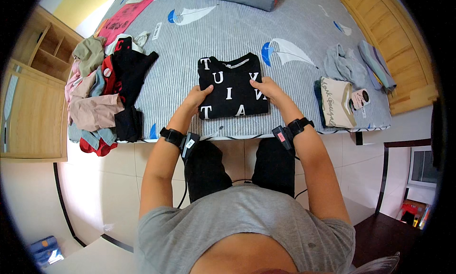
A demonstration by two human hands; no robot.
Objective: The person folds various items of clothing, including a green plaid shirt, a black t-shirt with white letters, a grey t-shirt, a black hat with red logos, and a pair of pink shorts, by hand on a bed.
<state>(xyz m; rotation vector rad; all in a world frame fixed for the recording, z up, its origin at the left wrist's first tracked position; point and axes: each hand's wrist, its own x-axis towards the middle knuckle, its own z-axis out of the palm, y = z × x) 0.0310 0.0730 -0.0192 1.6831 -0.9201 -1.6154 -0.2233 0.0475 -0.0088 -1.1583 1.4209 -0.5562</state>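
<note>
A black shirt [233, 85] with white letters lies folded into a neat rectangle at the front of the bed, its neckline facing away from me. My left hand [198, 97] grips its left side, thumb on top and fingers out of sight beneath. On the opposite side my right hand [266, 88] holds the shirt the same way. A strap with a small device [181, 141] circles my left wrist, and a similar device [288, 132] is on my right wrist. Whether the shirt touches the mattress or is slightly raised, I cannot tell.
A heap of loose clothes [96, 111] overhangs the bed's front left edge. To the right lie a folded cream shirt [336, 106], a crumpled grey cloth [343, 65], a striped folded cloth [377, 65] and a phone-like object [361, 98]. The wooden headboard [388, 46] borders the striped bed sheet [228, 35].
</note>
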